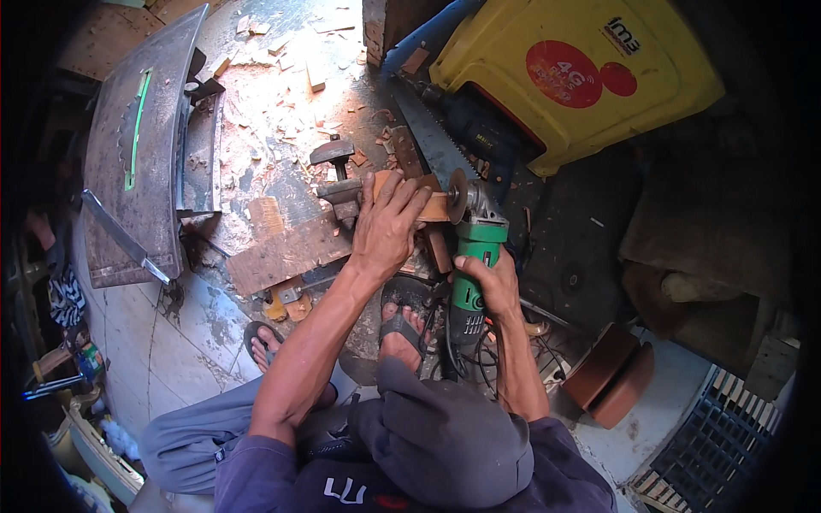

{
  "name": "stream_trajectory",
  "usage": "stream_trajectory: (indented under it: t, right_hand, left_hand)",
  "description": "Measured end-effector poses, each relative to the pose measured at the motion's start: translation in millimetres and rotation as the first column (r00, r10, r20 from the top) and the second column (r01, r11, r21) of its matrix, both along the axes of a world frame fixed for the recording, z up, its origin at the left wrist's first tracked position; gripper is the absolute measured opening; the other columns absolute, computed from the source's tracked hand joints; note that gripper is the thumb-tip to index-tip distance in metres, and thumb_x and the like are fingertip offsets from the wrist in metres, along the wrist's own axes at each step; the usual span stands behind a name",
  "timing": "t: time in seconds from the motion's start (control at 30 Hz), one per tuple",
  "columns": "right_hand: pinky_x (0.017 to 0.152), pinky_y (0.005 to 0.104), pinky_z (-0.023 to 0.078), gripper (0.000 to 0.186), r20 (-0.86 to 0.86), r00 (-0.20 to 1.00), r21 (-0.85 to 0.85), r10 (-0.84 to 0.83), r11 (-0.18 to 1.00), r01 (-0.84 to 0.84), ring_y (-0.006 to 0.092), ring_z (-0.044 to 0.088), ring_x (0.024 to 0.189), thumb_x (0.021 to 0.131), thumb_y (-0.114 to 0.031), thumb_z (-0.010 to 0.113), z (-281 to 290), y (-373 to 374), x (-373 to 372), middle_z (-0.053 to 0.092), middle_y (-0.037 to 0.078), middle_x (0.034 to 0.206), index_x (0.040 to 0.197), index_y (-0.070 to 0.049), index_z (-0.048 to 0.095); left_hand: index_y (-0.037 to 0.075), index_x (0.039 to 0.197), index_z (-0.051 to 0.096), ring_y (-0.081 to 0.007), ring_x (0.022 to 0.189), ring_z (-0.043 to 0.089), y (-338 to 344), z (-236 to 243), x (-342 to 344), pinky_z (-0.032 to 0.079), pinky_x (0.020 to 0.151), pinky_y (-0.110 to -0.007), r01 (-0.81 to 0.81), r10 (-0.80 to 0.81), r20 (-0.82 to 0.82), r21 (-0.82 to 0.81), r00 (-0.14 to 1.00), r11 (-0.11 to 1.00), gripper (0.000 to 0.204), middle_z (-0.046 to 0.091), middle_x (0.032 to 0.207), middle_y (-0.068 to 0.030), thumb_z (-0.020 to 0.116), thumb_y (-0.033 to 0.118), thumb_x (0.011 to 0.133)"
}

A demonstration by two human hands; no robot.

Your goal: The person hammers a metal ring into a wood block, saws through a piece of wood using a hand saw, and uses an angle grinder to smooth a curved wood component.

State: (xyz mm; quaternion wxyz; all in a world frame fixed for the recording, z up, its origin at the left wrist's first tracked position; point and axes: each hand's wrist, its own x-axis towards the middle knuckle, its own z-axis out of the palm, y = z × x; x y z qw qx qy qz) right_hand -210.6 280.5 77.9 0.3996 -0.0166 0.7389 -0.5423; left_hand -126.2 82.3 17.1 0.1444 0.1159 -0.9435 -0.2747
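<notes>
My right hand [496, 278] is wrapped round the body of a green angle grinder [468, 295], whose cord trails down beside my foot. A round disc [459, 195] at the grinder's head stands right against the end of an orange-brown wooden piece [436, 207]. My left hand [389, 221] grips that piece from above, its fingers bent over it and covering much of it. Just left of my fingers stands a dark metal clamp or vise [338, 171], partly hidden by the hand. Below it lies a worn wooden board [291, 252].
A table saw [137, 154] with a green-edged slot stands at left. Wood chips [286, 111] litter the floor ahead. A handsaw [428, 128] and a dark blue power tool [483, 137] lie by a yellow plastic panel [590, 77]. Brown blocks [607, 376] and a dark crate [710, 436] sit at right.
</notes>
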Motion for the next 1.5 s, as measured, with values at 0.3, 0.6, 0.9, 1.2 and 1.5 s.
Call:
stream_trajectory:
  t: [0.3, 0.6, 0.9, 1.2, 1.5]
  right_hand:
    - [0.072, 0.0357, 0.059, 0.053, 0.041, 0.999, 0.003, -0.015, 1.000, 0.015, 0.0223, 0.072, 0.078, 0.082, -0.022, 0.078, -7, 9, 2, 0.071, 0.013, 0.096, 0.124, 0.005, 0.059]
    - [0.062, 0.0389, 0.064, 0.049, 0.011, 1.000, -0.015, 0.019, 1.000, -0.019, 0.0236, 0.071, 0.072, 0.083, -0.020, 0.074, -8, 13, 5, 0.065, 0.013, 0.095, 0.122, 0.003, 0.055]
    - [0.064, 0.0377, 0.061, 0.048, -0.014, 0.999, 0.008, 0.028, 1.000, -0.028, 0.0237, 0.072, 0.071, 0.083, -0.020, 0.074, -8, 17, 10, 0.066, 0.012, 0.094, 0.121, 0.004, 0.056]
    - [0.078, 0.0347, 0.056, 0.056, 0.037, 0.999, 0.088, 0.030, 0.996, -0.033, 0.0202, 0.069, 0.086, 0.080, -0.023, 0.080, -1, 30, 25, 0.069, 0.011, 0.099, 0.124, 0.004, 0.060]
    - [0.069, 0.0351, 0.056, 0.048, -0.020, 0.999, 0.066, 0.045, 0.997, -0.044, 0.0203, 0.070, 0.075, 0.081, -0.019, 0.079, 0, 20, 11, 0.069, 0.010, 0.094, 0.119, 0.003, 0.060]
  left_hand:
    - [0.007, 0.138, 0.063, -0.0365, 0.142, 0.048, 0, 0, 1, 0.025, 0.124, -0.063, -0.007, 0.007, 0.006, -0.004, 1.000, 1.000, 0.056, 0.059, 0.140, -0.0118, 0.073, 0.004, 0.083]
    - [0.006, 0.136, 0.065, -0.0361, 0.141, 0.049, 1, 2, 0, 0.024, 0.126, -0.062, -0.013, 0.013, 0.000, -0.007, 1.000, 1.000, 0.053, 0.061, 0.139, -0.0125, 0.072, 0.005, 0.084]
    - [0.008, 0.138, 0.064, -0.0359, 0.141, 0.048, 2, -2, 0, 0.026, 0.123, -0.063, -0.015, 0.015, -0.001, -0.024, 1.000, 1.000, 0.056, 0.060, 0.140, -0.0117, 0.073, 0.005, 0.083]
    - [0.007, 0.137, 0.065, -0.0350, 0.141, 0.048, 1, 2, 2, 0.026, 0.124, -0.063, -0.010, 0.010, 0.000, 0.002, 1.000, 1.000, 0.057, 0.060, 0.138, -0.0113, 0.075, 0.004, 0.081]
    - [0.006, 0.134, 0.066, -0.0331, 0.141, 0.049, 2, 0, 1, 0.027, 0.123, -0.061, -0.014, 0.015, -0.036, 0.013, 0.999, 1.000, 0.054, 0.061, 0.137, -0.0102, 0.076, 0.006, 0.081]
